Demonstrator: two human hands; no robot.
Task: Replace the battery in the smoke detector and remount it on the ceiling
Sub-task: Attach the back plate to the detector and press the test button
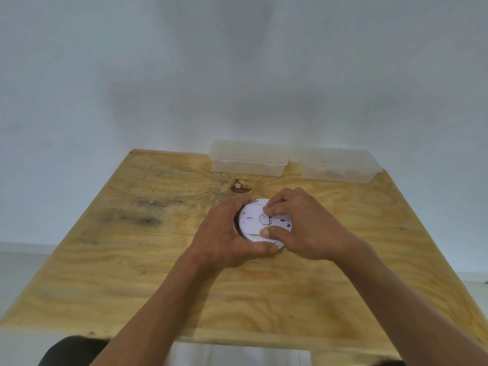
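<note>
We see the left hand (224, 233) curled round the left rim of the white smoke detector (254, 225), thumb on its near edge, while the right hand (298, 225) pinches at its upturned back — fingertips near the centre recess. The detector rests mid-tabletop (132, 260). Two clear plastic boxes (248, 158) (339, 165) sit along the far edge.

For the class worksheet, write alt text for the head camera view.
Two hands work on a white smoke detector on a plywood table: the left hand grips its rim, the right hand pinches at its back. Two clear plastic boxes sit at the far edge.
</note>
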